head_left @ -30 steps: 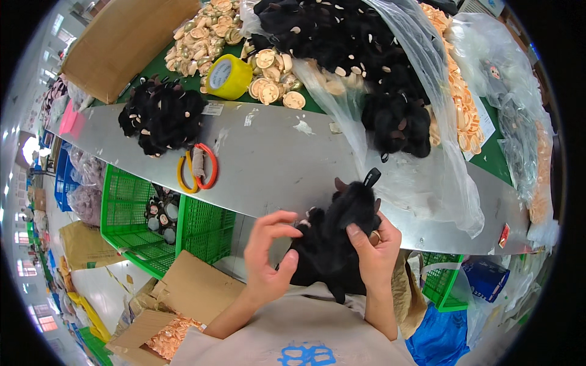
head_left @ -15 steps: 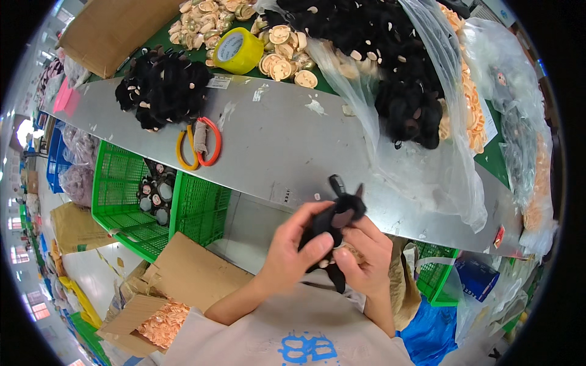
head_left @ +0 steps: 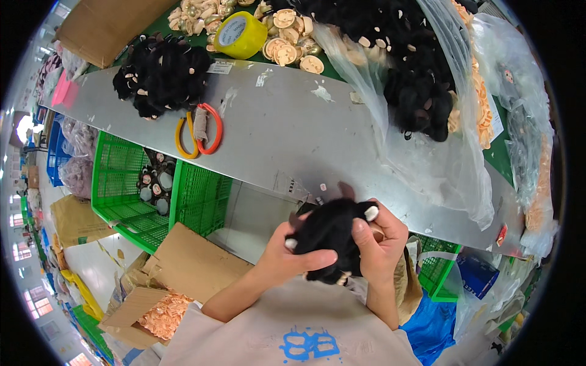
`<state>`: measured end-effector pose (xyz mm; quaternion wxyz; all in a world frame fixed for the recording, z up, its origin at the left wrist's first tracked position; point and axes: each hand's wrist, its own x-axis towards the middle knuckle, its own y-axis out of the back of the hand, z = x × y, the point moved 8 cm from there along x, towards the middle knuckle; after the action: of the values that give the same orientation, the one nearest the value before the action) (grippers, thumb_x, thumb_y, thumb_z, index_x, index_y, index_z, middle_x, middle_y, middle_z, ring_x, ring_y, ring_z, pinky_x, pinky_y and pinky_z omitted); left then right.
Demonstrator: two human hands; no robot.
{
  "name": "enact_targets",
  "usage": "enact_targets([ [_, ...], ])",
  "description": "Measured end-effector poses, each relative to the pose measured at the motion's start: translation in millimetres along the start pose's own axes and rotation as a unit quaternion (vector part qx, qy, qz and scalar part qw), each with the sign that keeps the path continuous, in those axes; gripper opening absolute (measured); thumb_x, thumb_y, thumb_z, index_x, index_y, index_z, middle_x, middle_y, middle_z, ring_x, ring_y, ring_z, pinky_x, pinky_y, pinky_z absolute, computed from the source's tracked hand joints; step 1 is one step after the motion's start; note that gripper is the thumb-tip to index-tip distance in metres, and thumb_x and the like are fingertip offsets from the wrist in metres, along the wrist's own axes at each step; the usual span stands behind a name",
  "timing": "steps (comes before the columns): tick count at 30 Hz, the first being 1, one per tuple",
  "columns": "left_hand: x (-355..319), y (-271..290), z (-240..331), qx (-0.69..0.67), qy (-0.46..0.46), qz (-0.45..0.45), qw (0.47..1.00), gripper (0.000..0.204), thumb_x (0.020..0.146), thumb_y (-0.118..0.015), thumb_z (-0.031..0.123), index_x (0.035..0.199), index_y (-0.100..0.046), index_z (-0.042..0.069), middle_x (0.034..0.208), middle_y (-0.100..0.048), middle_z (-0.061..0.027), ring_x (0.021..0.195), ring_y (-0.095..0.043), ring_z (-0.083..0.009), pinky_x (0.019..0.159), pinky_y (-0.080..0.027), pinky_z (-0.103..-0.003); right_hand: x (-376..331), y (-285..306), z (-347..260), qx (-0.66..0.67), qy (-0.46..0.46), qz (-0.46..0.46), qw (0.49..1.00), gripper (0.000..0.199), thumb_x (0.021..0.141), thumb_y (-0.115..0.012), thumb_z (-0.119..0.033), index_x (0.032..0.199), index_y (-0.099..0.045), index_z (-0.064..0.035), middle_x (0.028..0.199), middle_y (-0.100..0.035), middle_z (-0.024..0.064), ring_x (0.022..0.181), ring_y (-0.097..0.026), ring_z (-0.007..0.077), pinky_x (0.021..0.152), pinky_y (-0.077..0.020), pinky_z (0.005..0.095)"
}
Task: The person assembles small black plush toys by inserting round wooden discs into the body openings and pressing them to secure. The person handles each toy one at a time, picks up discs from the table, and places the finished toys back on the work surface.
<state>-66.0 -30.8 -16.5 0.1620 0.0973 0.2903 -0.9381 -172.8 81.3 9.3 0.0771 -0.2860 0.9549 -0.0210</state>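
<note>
A black plush toy (head_left: 332,229) with dark ears and small pale paws is held between both my hands, over the table's near edge. My left hand (head_left: 290,256) grips its left side, thumb laid across the black fur. On the other side my right hand (head_left: 381,247) pinches the toy near a white paw (head_left: 371,213), thumb bent inward. Something peach-coloured shows partly under the right fingers; I cannot make out what it is. The toy's underside and most of my fingertips are hidden.
On the metal table (head_left: 274,134) lie scissors with red and yellow handles (head_left: 200,131), a black plush pile (head_left: 162,73), yellow tape (head_left: 241,35), peach face pieces (head_left: 284,52) and a clear bag (head_left: 439,177) of black plush. Below are green baskets (head_left: 198,201) and a cardboard box (head_left: 131,311).
The toy has been turned and spread wider, so a broad black furry side now shows. Both hands have moved apart to its two sides. The view has shifted slightly.
</note>
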Motion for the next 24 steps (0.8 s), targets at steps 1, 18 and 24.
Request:
enact_targets([
  [1, -3.9, 8.0, -6.9, -0.021, 0.024, 0.037, 0.999, 0.042, 0.086, -0.079, 0.01, 0.122, -0.06, 0.002, 0.113, -0.067, -0.0054, 0.102, -0.062, -0.0128, 0.089, -0.05, -0.027, 0.8, -2.0, 1.2, 0.001, 0.003, -0.014, 1.0, 0.015, 0.089, -0.073, -0.007, 0.09, -0.061, 0.0019, 0.071, -0.046, -0.0052, 0.063, -0.037, 0.0025, 0.054, -0.0275, 0.0194],
  [18, -3.6, 32.2, -5.1, -0.109, -0.03, 0.156, 0.981, 0.027, 0.103, -0.052, 0.012, 0.124, -0.059, -0.003, 0.108, -0.069, -0.0068, 0.098, -0.066, -0.0136, 0.086, -0.054, -0.03, -31.6, 0.8, -33.4, -0.022, 0.043, -0.067, 0.997, 0.054, 0.107, -0.038, -0.04, 0.132, -0.044, 0.0067, 0.078, -0.068, 0.0132, 0.069, -0.062, 0.0155, 0.063, -0.0469, 0.0266],
  [24, 9.0, 7.6, 11.8, -0.03, 0.021, 0.074, 0.997, 0.041, 0.096, -0.064, 0.013, 0.132, -0.052, -0.003, 0.133, -0.059, -0.0136, 0.116, -0.061, -0.0212, 0.098, -0.051, -0.036, -25.0, -10.5, -38.8, 0.079, 0.058, -0.036, 0.995, 0.044, 0.094, -0.063, -0.007, 0.13, -0.041, 0.0043, 0.109, -0.065, 0.0254, 0.087, -0.064, 0.0167, 0.078, -0.0521, 0.0301],
])
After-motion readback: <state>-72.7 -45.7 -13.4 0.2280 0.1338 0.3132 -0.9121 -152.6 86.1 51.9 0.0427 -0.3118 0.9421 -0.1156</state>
